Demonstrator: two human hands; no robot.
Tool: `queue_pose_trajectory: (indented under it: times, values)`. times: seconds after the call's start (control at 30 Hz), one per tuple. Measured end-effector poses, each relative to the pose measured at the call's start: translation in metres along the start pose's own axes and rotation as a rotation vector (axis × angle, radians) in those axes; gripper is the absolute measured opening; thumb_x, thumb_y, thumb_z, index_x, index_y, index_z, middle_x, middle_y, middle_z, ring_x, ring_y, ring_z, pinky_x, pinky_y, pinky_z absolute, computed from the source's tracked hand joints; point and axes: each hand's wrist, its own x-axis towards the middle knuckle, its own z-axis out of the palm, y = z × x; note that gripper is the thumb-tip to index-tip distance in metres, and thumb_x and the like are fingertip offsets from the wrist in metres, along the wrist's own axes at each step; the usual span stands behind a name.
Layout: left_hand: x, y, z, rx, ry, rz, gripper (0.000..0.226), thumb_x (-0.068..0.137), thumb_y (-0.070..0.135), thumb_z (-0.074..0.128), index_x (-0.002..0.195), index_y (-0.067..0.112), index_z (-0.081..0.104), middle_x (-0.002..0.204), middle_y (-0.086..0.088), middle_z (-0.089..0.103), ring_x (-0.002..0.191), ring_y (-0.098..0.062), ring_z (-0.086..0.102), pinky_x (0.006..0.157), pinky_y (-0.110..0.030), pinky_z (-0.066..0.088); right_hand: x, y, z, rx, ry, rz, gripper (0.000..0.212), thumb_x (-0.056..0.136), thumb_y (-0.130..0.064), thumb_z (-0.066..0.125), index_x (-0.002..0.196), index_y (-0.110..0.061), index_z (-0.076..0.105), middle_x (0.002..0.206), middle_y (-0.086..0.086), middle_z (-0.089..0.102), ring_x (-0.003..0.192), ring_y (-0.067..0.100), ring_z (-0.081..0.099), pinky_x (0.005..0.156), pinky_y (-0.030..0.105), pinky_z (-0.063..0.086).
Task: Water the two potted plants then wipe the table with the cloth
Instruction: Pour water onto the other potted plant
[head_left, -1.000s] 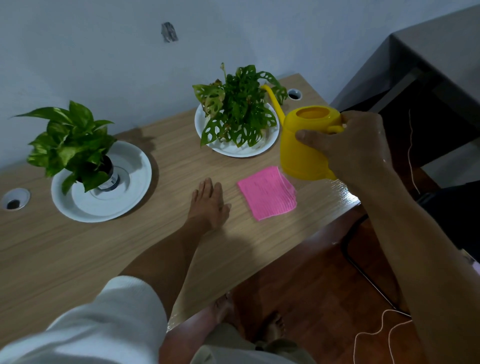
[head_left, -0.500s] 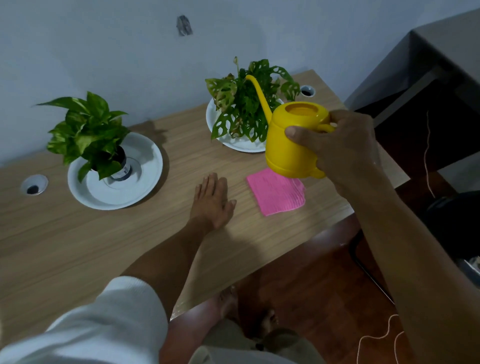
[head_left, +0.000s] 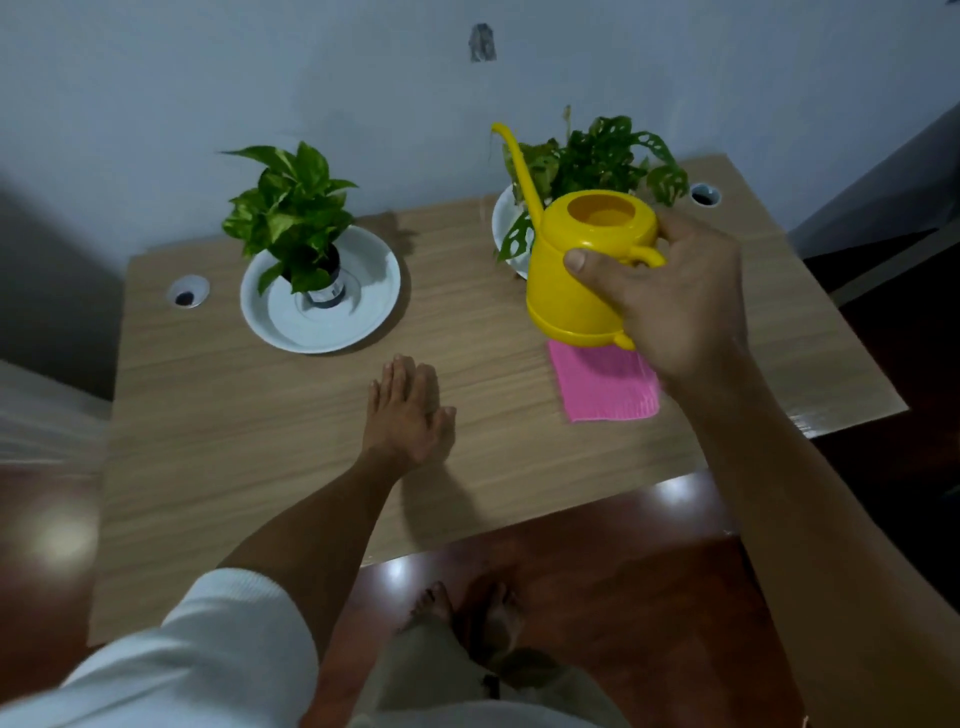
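Note:
My right hand (head_left: 670, 301) grips the handle of a yellow watering can (head_left: 576, 270), held in the air above the pink cloth (head_left: 605, 389). Its long spout points up and left, in front of the right potted plant (head_left: 597, 161), which has holed leaves and stands on a white plate partly hidden by the can. The left potted plant (head_left: 291, 218) sits in a dark pot on a white plate (head_left: 322, 327). My left hand (head_left: 408, 410) lies flat, palm down, fingers together, on the wooden table (head_left: 234, 441) between the two plants.
Two round cable holes, the left cable hole (head_left: 188, 292) and the right cable hole (head_left: 705, 195), sit near the table's back corners. A pale wall runs right behind the table. Dark furniture stands at the right. My bare feet (head_left: 467, 613) are on the red-brown floor below the front edge.
My right hand has carried the watering can left and a little higher, from beside the cloth to over it. The camera view has shifted. My left hand has stayed flat on the table.

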Motion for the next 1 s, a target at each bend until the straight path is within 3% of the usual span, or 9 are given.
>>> queue_pose_trajectory:
  times: [0.13, 0.27, 0.4, 0.53, 0.6, 0.77, 1.0]
  values:
    - [-0.012, -0.017, -0.008, -0.011, 0.028, -0.044, 0.085, 0.100, 0.066, 0.027, 0.165, 0.017, 0.004, 0.172, -0.015, -0.011, 0.159, -0.031, -0.015, 0.128, -0.049, -0.008, -0.010, -0.016, 0.020, 0.031, -0.052, -0.039, 0.048, 0.073, -0.039, 0.093, 0.111, -0.013, 0.077, 0.101, 0.001, 0.080, 0.094, 0.018, 0.076, 0.086, 0.045, 0.061]
    - [-0.020, -0.045, -0.014, -0.024, 0.060, -0.101, 0.082, 0.101, 0.063, 0.029, 0.165, 0.018, 0.004, 0.173, -0.014, -0.009, 0.160, -0.031, -0.014, 0.127, -0.052, -0.009, -0.017, -0.034, 0.050, 0.064, -0.137, -0.063, 0.048, 0.076, -0.035, 0.093, 0.115, -0.012, 0.077, 0.101, -0.001, 0.080, 0.092, 0.010, 0.075, 0.087, 0.038, 0.062]
    - [-0.031, -0.073, -0.018, -0.047, 0.080, -0.158, 0.085, 0.095, 0.066, 0.024, 0.165, 0.020, 0.006, 0.173, -0.015, -0.008, 0.160, -0.030, -0.014, 0.125, -0.053, -0.012, -0.028, -0.048, 0.086, 0.105, -0.192, -0.072, 0.048, 0.075, -0.038, 0.094, 0.113, -0.014, 0.077, 0.100, -0.004, 0.080, 0.092, 0.008, 0.076, 0.087, 0.040, 0.063]
    - [-0.035, -0.091, -0.021, -0.079, 0.100, -0.181, 0.082, 0.098, 0.062, 0.028, 0.165, 0.020, 0.007, 0.173, -0.016, -0.008, 0.160, -0.031, -0.014, 0.126, -0.054, -0.011, -0.033, -0.054, 0.112, 0.128, -0.271, -0.094, 0.032, 0.080, -0.026, 0.092, 0.104, -0.023, 0.072, 0.087, -0.025, 0.070, 0.076, -0.015, 0.068, 0.070, 0.010, 0.054]
    - [-0.036, -0.097, -0.021, -0.102, 0.111, -0.187, 0.080, 0.100, 0.059, 0.032, 0.165, 0.020, 0.008, 0.173, -0.016, -0.008, 0.159, -0.031, -0.014, 0.126, -0.053, -0.010, -0.033, -0.055, 0.122, 0.123, -0.300, -0.106, 0.032, 0.081, -0.026, 0.092, 0.104, -0.026, 0.069, 0.085, -0.029, 0.065, 0.073, -0.020, 0.065, 0.065, 0.003, 0.048]
    - [-0.036, -0.109, -0.022, -0.131, 0.109, -0.201, 0.078, 0.102, 0.057, 0.037, 0.165, 0.021, 0.007, 0.173, -0.015, -0.010, 0.159, -0.030, -0.015, 0.127, -0.050, -0.009, -0.035, -0.059, 0.142, 0.124, -0.320, -0.108, 0.036, 0.081, -0.026, 0.091, 0.111, -0.021, 0.071, 0.089, -0.029, 0.064, 0.075, -0.022, 0.064, 0.067, 0.002, 0.048]
    - [-0.035, -0.113, -0.016, -0.167, 0.102, -0.205, 0.079, 0.101, 0.058, 0.035, 0.165, 0.021, 0.006, 0.172, -0.014, -0.011, 0.159, -0.029, -0.015, 0.127, -0.049, -0.007, -0.032, -0.062, 0.154, 0.076, -0.313, -0.119, 0.038, 0.078, -0.030, 0.094, 0.106, -0.029, 0.068, 0.087, -0.029, 0.063, 0.074, -0.023, 0.062, 0.067, 0.001, 0.047]
